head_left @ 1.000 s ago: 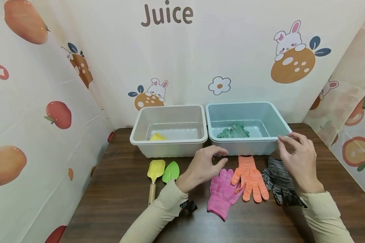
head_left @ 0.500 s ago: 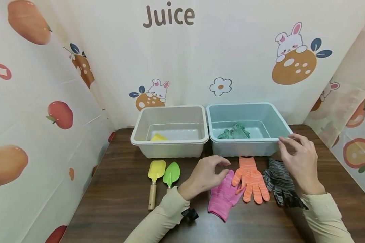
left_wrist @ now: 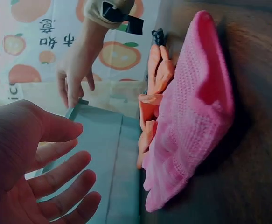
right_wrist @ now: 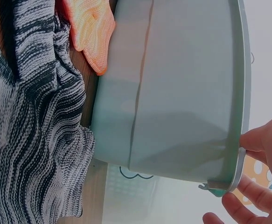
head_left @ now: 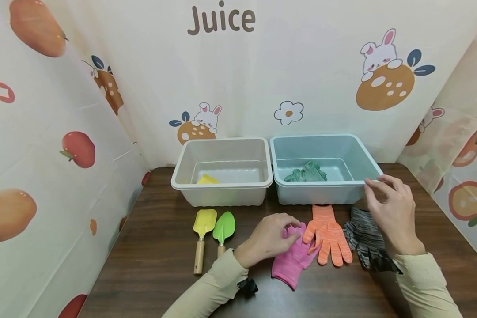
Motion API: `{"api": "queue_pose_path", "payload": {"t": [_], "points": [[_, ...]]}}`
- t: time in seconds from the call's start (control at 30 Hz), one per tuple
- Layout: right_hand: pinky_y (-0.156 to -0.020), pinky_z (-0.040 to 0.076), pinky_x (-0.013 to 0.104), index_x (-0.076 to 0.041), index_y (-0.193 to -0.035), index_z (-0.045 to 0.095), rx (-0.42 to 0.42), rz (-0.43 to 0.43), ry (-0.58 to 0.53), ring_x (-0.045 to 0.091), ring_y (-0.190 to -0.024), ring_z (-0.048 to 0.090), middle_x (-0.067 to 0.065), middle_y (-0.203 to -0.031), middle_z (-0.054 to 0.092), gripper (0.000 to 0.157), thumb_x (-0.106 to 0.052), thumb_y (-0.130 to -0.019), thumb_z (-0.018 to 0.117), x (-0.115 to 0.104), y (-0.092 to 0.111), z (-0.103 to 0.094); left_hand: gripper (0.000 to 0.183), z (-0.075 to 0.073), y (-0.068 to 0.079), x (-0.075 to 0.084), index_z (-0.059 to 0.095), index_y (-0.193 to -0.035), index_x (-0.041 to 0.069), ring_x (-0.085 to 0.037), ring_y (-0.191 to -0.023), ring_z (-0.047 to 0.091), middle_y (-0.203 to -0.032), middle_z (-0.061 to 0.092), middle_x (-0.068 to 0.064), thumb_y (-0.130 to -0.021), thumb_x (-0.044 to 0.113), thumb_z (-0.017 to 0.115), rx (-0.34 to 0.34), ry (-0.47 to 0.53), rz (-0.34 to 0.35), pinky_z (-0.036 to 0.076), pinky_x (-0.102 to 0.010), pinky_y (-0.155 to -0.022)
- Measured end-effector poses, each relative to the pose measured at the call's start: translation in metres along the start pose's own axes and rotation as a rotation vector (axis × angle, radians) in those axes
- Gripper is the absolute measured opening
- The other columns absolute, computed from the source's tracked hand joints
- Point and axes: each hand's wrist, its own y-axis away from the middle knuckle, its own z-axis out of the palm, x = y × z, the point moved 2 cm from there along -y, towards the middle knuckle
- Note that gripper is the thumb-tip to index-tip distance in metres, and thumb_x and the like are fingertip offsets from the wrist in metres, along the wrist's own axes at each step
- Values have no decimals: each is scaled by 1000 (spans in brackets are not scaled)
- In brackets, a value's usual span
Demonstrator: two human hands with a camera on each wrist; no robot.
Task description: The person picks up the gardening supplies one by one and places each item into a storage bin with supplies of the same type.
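My left hand (head_left: 266,238) is held above a pink knit glove (head_left: 290,267), its fingers loosely bent and apart. In the left wrist view the pink glove stands clear of the fingers (left_wrist: 66,182). With thumb and fingers, my right hand (head_left: 393,210) pinches the front right rim corner of a light-blue plastic bin (head_left: 318,194). An orange glove (head_left: 327,240) lies partly over the pink one. Beside it is a black-and-grey striped glove (head_left: 363,232), partly hidden by the right hand and wrist. A crumpled green cloth item (head_left: 308,171) lies inside the blue bin.
A light-grey bin (head_left: 222,197) stands left of the blue one, with a yellow object (head_left: 207,179) in it. In front lie a yellow shovel (head_left: 204,222) and a green trowel (head_left: 224,226), its handle partly behind the left sleeve. A printed curtain (head_left: 242,79) rises behind the table.
My left hand has come down and toward me, from near the bins to above the pink glove. The right hand keeps its place at the blue bin's corner.
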Motion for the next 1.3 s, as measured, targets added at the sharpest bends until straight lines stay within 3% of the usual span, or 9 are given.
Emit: {"api": "queue_pose_path", "payload": {"t": [0.1, 0.5, 0.7, 0.93, 1.17, 1.3], "points": [[-91, 37, 67, 5, -114, 79, 0, 0, -3, 52, -116, 54, 29, -127, 66, 24, -5, -93, 76, 0, 0, 0, 23, 3, 1, -1, 78, -122, 17, -12, -110, 71, -120, 79, 5, -101, 25, 72, -21, -11, 5, 55, -24, -96], [-89, 37, 65, 5, -114, 79, 6, -8, -17, 52, -115, 54, 29, -127, 66, 24, -4, -92, 77, 1, -1, -1, 22, 13, 5, -2, 78, -117, 18, -10, -102, 68, -110, 76, 3, -97, 29, 76, -78, -101, 43, 53, -20, -85], [-90, 37, 66, 5, -114, 80, 5, -3, -13, 52, -116, 55, 29, -126, 66, 24, -5, -92, 77, 3, -1, 1, 23, 17, 6, -3, 77, -118, 20, -7, -102, 65, -113, 76, 5, -97, 29, 75, -105, -114, 33, 51, -19, -86], [-90, 38, 66, 5, -114, 80, 7, -7, -20, 52, -115, 54, 29, -126, 66, 23, -4, -92, 78, 4, -2, 1, 34, 23, 7, -7, 77, -127, 20, -4, -92, 57, -113, 76, 8, -96, 35, 77, -175, -116, -9, 44, -16, -72], [-90, 37, 64, 5, -114, 79, -2, -6, -20, 52, -115, 54, 29, -126, 66, 24, -5, -92, 78, 4, -1, 1, 47, 31, 10, -7, 74, -134, 20, -14, -122, 64, -135, 72, 4, -94, 44, 79, -247, -221, -52, 54, -26, -101], [-91, 38, 65, 5, -114, 79, 4, -6, -25, 52, -115, 54, 29, -126, 66, 24, -4, -92, 78, 4, -1, 1, 46, 35, 9, -6, 75, -132, 21, -14, -120, 62, -133, 71, 4, -93, 44, 80, -247, -265, -50, 53, -25, -99]]}}
